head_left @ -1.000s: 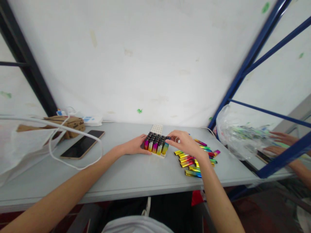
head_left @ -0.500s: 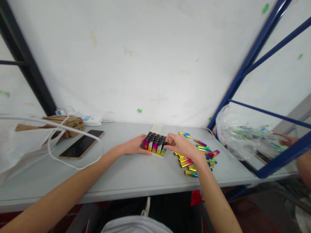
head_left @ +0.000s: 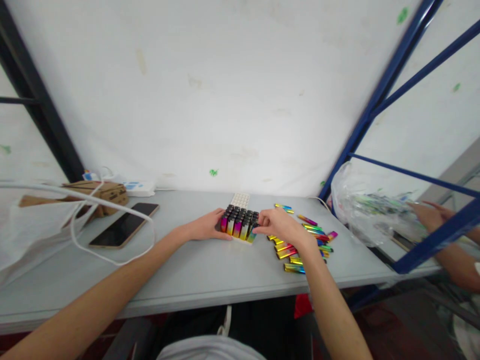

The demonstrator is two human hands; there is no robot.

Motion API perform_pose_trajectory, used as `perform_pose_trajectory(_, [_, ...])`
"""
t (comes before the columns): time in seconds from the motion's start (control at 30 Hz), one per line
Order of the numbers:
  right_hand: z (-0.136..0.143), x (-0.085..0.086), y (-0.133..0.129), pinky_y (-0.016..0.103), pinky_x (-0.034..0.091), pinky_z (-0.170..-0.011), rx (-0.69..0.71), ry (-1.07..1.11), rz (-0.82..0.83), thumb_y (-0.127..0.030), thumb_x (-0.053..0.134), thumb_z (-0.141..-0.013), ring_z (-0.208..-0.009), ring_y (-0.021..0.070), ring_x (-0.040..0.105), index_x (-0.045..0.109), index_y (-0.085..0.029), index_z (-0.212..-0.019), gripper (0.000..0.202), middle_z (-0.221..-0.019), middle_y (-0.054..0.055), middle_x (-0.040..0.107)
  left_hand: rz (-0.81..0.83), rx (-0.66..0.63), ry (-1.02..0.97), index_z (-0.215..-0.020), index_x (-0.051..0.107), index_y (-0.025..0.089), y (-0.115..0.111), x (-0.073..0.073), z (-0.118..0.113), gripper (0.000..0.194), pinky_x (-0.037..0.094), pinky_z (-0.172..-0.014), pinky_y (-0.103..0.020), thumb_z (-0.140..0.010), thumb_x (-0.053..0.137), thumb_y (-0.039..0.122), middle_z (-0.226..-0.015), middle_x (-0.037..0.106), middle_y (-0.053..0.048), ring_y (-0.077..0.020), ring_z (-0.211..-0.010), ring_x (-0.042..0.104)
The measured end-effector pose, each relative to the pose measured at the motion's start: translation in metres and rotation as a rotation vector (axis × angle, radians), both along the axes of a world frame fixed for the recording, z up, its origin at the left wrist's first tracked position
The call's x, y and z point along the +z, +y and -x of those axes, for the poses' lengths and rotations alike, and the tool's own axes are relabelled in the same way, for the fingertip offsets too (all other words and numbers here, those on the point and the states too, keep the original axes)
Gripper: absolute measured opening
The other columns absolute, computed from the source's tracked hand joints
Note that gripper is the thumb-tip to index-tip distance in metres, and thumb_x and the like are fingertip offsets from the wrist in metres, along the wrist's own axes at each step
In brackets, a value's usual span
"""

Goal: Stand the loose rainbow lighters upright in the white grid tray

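A block of upright lighters (head_left: 237, 223) with shiny purple, yellow and silver bodies and dark tops stands in rows in a white tray (head_left: 240, 200). The tray's bare back part shows rows of small holes. My left hand (head_left: 207, 225) curls around the left side of the block, its thumb along the front and its fingers behind. At the right front corner, my right hand (head_left: 275, 223) pinches a yellow-green lighter (head_left: 252, 235) by its upper part; the lighter leans slightly. Loose metallic lighters (head_left: 294, 268) in several colours lie to the right, partly behind my right forearm.
A phone (head_left: 125, 226) lies at the left, near a white cable (head_left: 112, 260), a cardboard box (head_left: 107, 192) and white bags. On the right, a blue metal frame (head_left: 360, 125) borders the table; beyond it are a clear plastic bag (head_left: 348, 215) and another person's hands (head_left: 431, 215).
The view has shifted slightly. My hands stay around the lighter block, the right one still at its front corner. Beyond the frame, the other person's arms have moved further into view.
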State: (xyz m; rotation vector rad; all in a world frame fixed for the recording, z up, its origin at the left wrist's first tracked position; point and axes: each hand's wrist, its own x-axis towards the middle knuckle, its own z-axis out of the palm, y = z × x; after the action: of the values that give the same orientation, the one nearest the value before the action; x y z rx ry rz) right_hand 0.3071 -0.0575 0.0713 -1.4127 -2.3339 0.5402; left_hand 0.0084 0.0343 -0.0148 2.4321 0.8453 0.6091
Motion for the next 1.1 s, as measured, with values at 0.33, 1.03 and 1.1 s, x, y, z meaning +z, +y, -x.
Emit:
perform_pose_trajectory(0.33, [-0.072, -0.005, 0.032, 0.032, 0.056, -0.082, -0.293, 0.058, -0.284, -0.038, 0.057, -0.109, -0.078, 0.0220, 0.077, 0.079, -0.018, -0.091, 0.034, -0.084, 0.009, 0.083, 0.007, 0.006, 0.031, -0.146, 0.064, 0.021, -0.003, 0.003, 0.001, 0.082, 0.045, -0.126, -0.046, -0.082, 0.087, 0.068, -0.147, 0.065, -0.013, -0.0371, -0.138, 0.062])
perform_pose_trajectory(1.03, [0.021, -0.075, 0.128, 0.040, 0.046, -0.120, 0.086, -0.254, -0.209, -0.023, 0.063, -0.106, -0.140, 0.0286, 0.065, 0.069, -0.009, -0.141, 0.038, -0.149, 0.023, 0.068, -0.040, 0.386, 0.225, -0.107, 0.079, 0.022, 0.038, 0.027, 0.090, 0.071, 0.060, -0.103, -0.041, -0.061, 0.088, 0.075, -0.117, 0.079, -0.009, -0.0389, -0.117, 0.071])
perform_pose_trajectory(1.1, [0.012, -0.073, 0.114, 0.040, 0.049, -0.115, 0.053, -0.273, -0.211, -0.026, 0.063, -0.107, -0.131, 0.0295, 0.068, 0.070, -0.007, -0.136, 0.035, -0.141, 0.025, 0.071, -0.028, 0.383, 0.240, -0.102, 0.078, 0.021, 0.046, 0.022, 0.093, 0.069, 0.059, -0.099, -0.040, -0.066, 0.082, 0.079, -0.111, 0.079, -0.010, -0.0380, -0.114, 0.071])
